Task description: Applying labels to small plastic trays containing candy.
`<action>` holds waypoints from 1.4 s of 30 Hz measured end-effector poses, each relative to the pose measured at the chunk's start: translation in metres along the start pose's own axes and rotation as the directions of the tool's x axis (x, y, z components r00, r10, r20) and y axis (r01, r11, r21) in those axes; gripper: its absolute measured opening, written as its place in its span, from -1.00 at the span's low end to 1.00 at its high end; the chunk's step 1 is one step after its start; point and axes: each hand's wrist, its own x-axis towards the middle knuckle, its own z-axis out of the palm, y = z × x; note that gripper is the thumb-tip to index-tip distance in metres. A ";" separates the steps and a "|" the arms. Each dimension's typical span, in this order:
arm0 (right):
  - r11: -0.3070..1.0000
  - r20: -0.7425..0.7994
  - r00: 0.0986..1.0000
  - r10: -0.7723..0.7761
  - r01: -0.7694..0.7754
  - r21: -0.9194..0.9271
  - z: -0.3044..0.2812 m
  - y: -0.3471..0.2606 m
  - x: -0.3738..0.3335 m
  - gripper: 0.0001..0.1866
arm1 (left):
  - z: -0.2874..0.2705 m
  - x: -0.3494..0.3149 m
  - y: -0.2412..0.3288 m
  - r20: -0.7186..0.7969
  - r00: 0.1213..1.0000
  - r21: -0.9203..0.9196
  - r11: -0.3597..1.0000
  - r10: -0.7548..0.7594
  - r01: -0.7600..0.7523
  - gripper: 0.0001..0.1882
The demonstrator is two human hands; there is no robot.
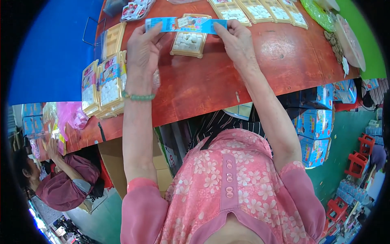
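A blue printed paper band (199,25) is stretched flat between my two hands, level and crosswise. Its left end is pinched between thumb and fingers of my left hand (141,51), which wears a green bead bracelet (139,96) at the wrist. My right hand (240,45) pinches the other end. Just beneath the band, a cream plastic tray (186,53) of small white pieces lies on the red table; the band hides its middle. Near my left forearm stand filled trays (109,91) with coloured bands round them.
More trays (260,19) of white pieces line the far edge. At the far left are a compartment tray (115,38) and a container of small packets (137,9). Green plastic (317,15) lies far right. A person in maroon (67,183) sits left. Blue boxes (315,124) stack below right.
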 end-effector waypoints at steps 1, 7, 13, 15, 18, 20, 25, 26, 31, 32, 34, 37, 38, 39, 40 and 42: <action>1.000 0.000 1.000 -0.003 0.003 -0.001 0.001 0.003 0.003 -0.74 | -0.001 0.011 -0.004 -0.004 0.999 0.073 0.997 -0.032 0.032 -0.71; 0.986 -0.043 0.985 0.165 -0.164 0.036 0.010 -0.007 0.003 -0.71 | -0.008 0.038 -0.024 -0.078 0.996 0.265 0.964 0.047 -0.025 -0.63; 0.977 -0.062 0.977 0.204 -0.199 0.075 0.010 -0.005 0.007 -0.73 | -0.012 0.049 -0.030 -0.077 0.997 0.328 0.944 0.001 0.024 -0.63; 0.980 -0.045 0.979 0.200 -0.199 0.029 0.011 -0.006 0.006 -0.74 | -0.017 0.050 -0.031 -0.075 0.997 0.344 0.938 -0.025 0.049 -0.65; 0.982 -0.058 0.981 0.188 -0.187 0.012 0.014 -0.006 0.006 -0.74 | -0.020 0.053 -0.033 -0.068 0.998 0.333 0.942 -0.018 0.039 -0.67; 0.980 -0.060 0.978 0.198 -0.198 -0.009 0.016 -0.009 0.005 -0.75 | -0.020 0.054 -0.033 -0.064 0.998 0.342 0.939 -0.018 0.039 -0.68; 0.978 -0.060 0.976 0.209 -0.210 -0.014 0.014 -0.001 0.009 -0.77 | -0.016 0.053 -0.032 -0.079 0.997 0.394 0.918 -0.020 0.049 -0.69; 0.976 -0.062 0.975 0.213 -0.215 -0.023 0.014 -0.002 0.009 -0.78 | -0.016 0.052 -0.033 -0.077 0.997 0.400 0.915 -0.014 0.044 -0.69; 0.979 -0.062 0.978 0.198 -0.200 -0.028 0.013 -0.001 0.008 -0.78 | -0.018 0.054 -0.034 -0.082 0.997 0.427 0.904 -0.003 0.037 -0.69; 0.979 -0.067 0.978 0.198 -0.201 -0.042 0.014 -0.002 0.007 -0.77 | -0.019 0.054 -0.035 -0.081 0.997 0.454 0.890 0.002 0.035 -0.69; 0.978 -0.072 0.977 0.199 -0.203 -0.057 0.013 -0.003 0.006 -0.77 | -0.019 0.055 -0.037 -0.076 0.997 0.494 0.869 0.029 0.012 -0.68; 0.975 -0.074 0.978 0.195 -0.201 -0.099 0.011 -0.006 0.005 -0.76 | -0.016 0.054 -0.040 -0.068 0.995 0.572 0.820 0.076 -0.023 -0.66; 0.972 -0.075 0.978 0.197 -0.205 -0.113 0.012 -0.008 0.005 -0.76 | -0.015 0.054 -0.040 -0.067 0.993 0.611 0.791 0.096 -0.036 -0.65; 0.970 -0.077 0.977 0.199 -0.208 -0.127 0.012 -0.009 0.004 -0.76 | -0.015 0.054 -0.040 -0.067 0.993 0.610 0.792 0.094 -0.034 -0.65; 0.969 -0.079 0.976 0.201 -0.210 -0.128 0.012 -0.007 0.005 -0.76 | -0.015 0.054 -0.040 -0.061 0.994 0.634 0.773 0.091 -0.032 -0.61; 0.975 -0.084 0.979 0.184 -0.193 -0.113 0.012 -0.004 0.005 -0.76 | -0.017 0.055 -0.040 -0.056 0.995 0.656 0.754 0.086 -0.028 -0.57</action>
